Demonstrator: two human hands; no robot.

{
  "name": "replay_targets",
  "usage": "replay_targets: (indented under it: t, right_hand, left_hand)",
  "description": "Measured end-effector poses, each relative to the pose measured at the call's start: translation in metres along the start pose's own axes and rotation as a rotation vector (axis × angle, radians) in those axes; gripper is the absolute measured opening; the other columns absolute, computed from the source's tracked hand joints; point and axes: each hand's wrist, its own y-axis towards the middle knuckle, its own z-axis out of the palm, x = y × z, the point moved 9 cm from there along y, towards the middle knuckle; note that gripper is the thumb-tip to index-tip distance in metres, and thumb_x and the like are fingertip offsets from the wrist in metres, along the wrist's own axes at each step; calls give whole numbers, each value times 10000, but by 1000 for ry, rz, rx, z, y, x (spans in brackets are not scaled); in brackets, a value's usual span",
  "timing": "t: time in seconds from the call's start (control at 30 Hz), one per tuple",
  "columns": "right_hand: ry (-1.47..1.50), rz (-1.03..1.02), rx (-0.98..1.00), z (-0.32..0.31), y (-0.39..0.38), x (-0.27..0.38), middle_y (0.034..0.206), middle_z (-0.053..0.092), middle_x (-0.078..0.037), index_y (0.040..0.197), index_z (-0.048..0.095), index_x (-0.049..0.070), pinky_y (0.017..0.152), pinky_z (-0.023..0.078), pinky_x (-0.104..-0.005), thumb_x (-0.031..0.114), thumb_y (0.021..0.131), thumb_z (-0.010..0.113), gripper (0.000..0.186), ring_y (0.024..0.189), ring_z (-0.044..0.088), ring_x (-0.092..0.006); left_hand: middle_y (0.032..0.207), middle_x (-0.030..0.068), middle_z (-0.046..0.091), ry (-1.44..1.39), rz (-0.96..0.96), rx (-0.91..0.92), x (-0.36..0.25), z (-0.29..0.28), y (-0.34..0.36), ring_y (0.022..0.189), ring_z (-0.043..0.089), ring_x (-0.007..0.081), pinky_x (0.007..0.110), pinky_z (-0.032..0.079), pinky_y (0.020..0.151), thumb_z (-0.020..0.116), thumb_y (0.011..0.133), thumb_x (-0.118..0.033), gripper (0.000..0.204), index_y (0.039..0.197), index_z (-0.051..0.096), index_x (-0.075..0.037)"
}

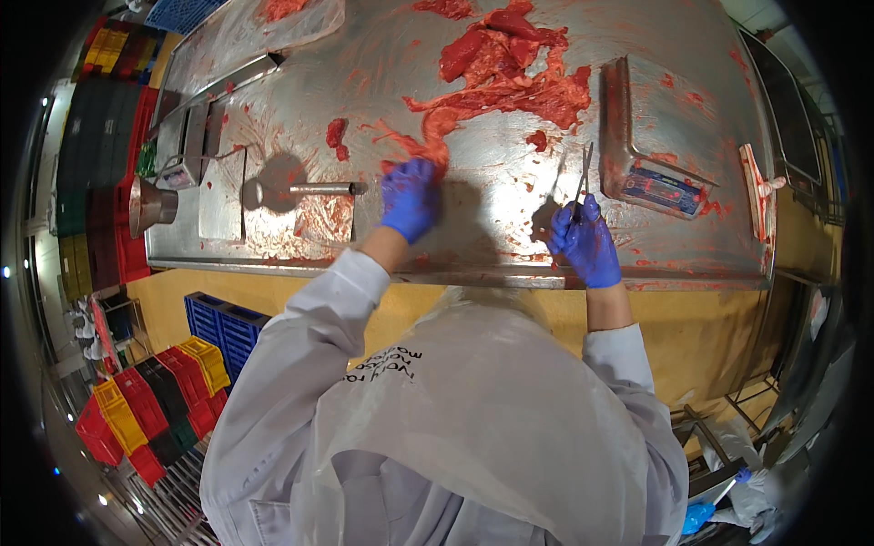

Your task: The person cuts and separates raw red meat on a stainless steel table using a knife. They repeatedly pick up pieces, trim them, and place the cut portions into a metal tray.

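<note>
Left hand: my left hand [410,198], in a blue glove, has its grip closed on the near tail of the raw meat [510,73], pinching a thin strip where it trails toward me.
Why held so: I judge the pinch keeps that strip taut and lifted off the steel, so an edge can get under it.
Right hand: my right hand [584,244], also gloved blue, has its grip wrapped around the handle of a knife [583,177], blade pointing away from me and nearly upright in the view.
Knife position: it stands apart from the meat, to the right of the strip, not touching it; the blade tip sits near the scale.
Meat: a large red mass lies spread across the far middle of the tabletop [492,246], narrowing to the strip I hold; small scraps [337,135] lie loose to its left.
Scale: a steel weighing scale [651,136] sits right of the meat, close at hand, smeared red.
Steel rod: a sharpening steel [305,189] lies flat left of my left hand, handle end toward the meat.
Funnel: a metal funnel [150,205] rests at the left edge of the tabletop.
Floor: stacked plastic crates [150,409] in red, yellow and blue stand below left.
</note>
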Motion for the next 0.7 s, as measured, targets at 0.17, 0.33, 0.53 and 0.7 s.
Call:
replay_targets:
  t: [0.17,0.33,0.53,0.7]
  right_hand:
    - [63,-24,81,7,7,6,751,571,-50,859,612,114,590,428,-349,510,930,487,422,676,515,-197]
    - [98,10,74,0,17,-3,776,573,-73,902,629,101,594,435,-367,501,950,448,442,704,521,-217]
    - [2,13,120,29,7,-5,727,534,-42,835,603,104,611,408,-321,488,933,505,409,659,488,-194]
    - [28,-36,122,24,9,-6,779,539,-74,851,591,84,603,420,-362,503,949,448,454,687,498,-217]
  left_hand:
    - [1068,122,581,-56,-106,-39,4,-38,-5,969,592,322,467,474,805,621,811,-334,352,1085,581,-116]
    - [1064,138,595,-365,-80,79,-3,5,59,979,589,324,439,474,840,645,821,-361,357,1047,583,-92]
    - [1027,112,637,-1065,188,-86,-26,-81,86,904,628,254,382,497,809,567,913,-321,332,1100,586,-47]
    - [973,57,640,-2165,175,197,-34,-174,79,865,622,157,321,528,769,477,982,-298,324,1141,583,-36]
